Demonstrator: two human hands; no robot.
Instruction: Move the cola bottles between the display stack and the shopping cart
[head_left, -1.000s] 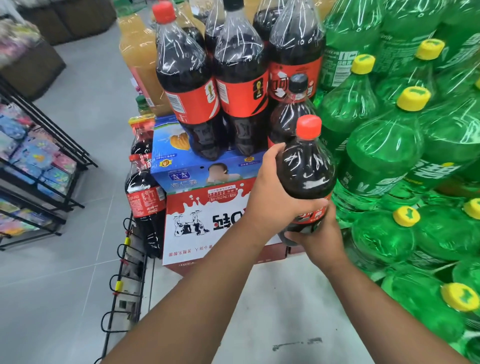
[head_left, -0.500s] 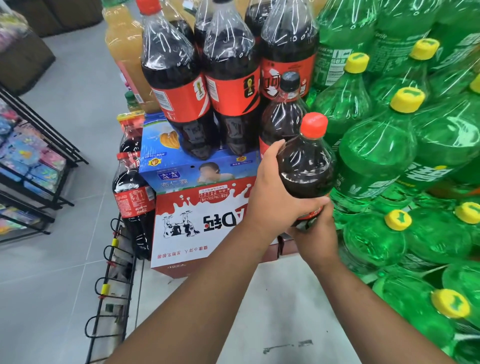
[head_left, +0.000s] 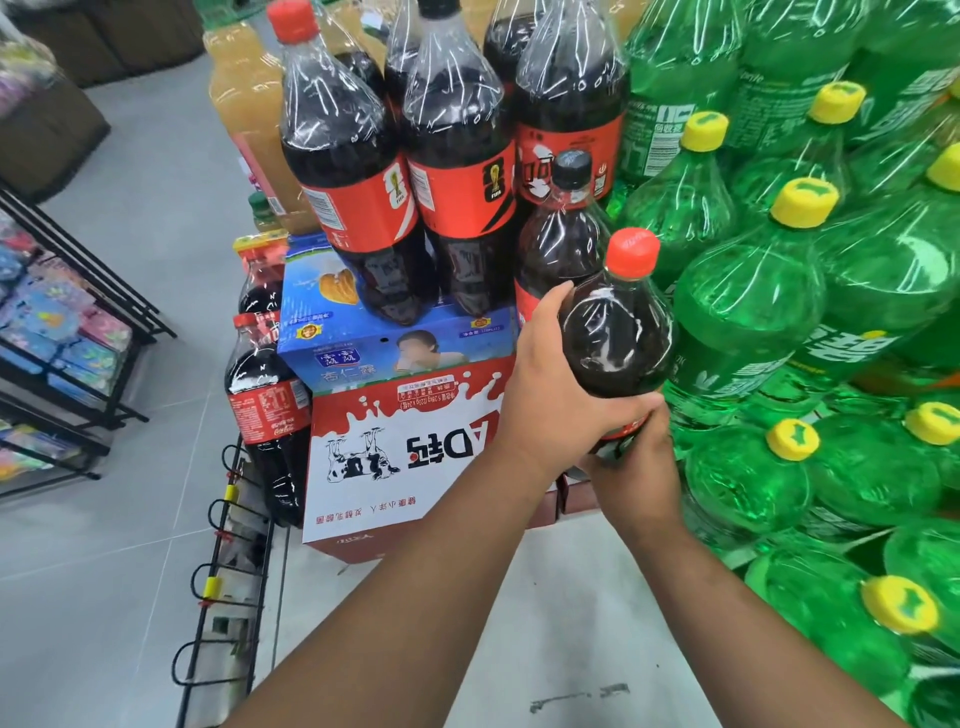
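Head view, forward-down, close to cola bottle (head_left: 615, 332)

Floor: I see pale grey tiles (head_left: 130, 249).
Left side: black wire shelving (head_left: 111, 306), colourful packets (head_left: 52, 317).
Near me: black hook rack (head_left: 223, 561).

Glossy clear plastic cola bottles (head_left: 457, 171) under crinkled shiny shrink-wrap stand on printed cardboard cartons (head_left: 395, 447), beside glossy green plastic soda bottles (head_left: 748, 312) with matt yellow caps, a black wire metal rack (head_left: 223, 571) at near left, over a smooth, faintly sheened grey tiled floor (head_left: 104, 597).
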